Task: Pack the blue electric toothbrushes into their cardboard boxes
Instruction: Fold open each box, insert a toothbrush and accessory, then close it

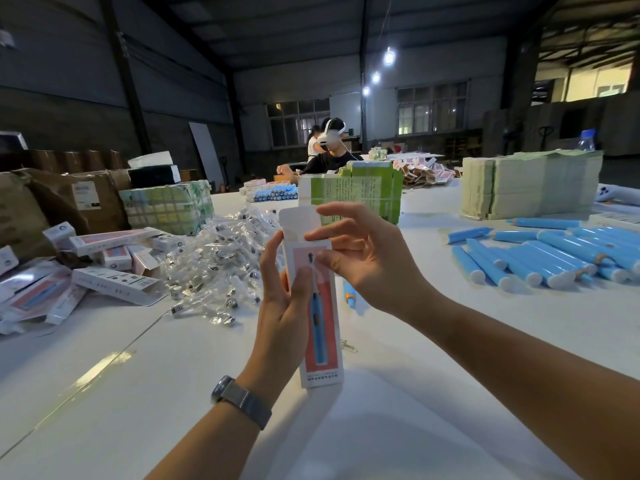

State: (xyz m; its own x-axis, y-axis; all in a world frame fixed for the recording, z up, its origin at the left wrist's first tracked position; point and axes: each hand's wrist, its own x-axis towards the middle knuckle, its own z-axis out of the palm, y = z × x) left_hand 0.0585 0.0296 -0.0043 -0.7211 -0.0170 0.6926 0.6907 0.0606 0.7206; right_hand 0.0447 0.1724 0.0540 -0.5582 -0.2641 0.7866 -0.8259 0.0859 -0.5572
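No lettering can be made out anywhere. The cardboard box (320, 317), gripped by the left hand (284, 292) and touched at its top by the right hand (367, 261), carries a printed toothbrush picture and a line of small print along its bottom edge, too fine to read. Just beyond the hands, the green packs (360, 194) show columns of blurred characters. Left of the left hand, the clear sachets (221, 271) bear barcode stickers and the finished boxes (117, 280) bear tiny unreadable print.
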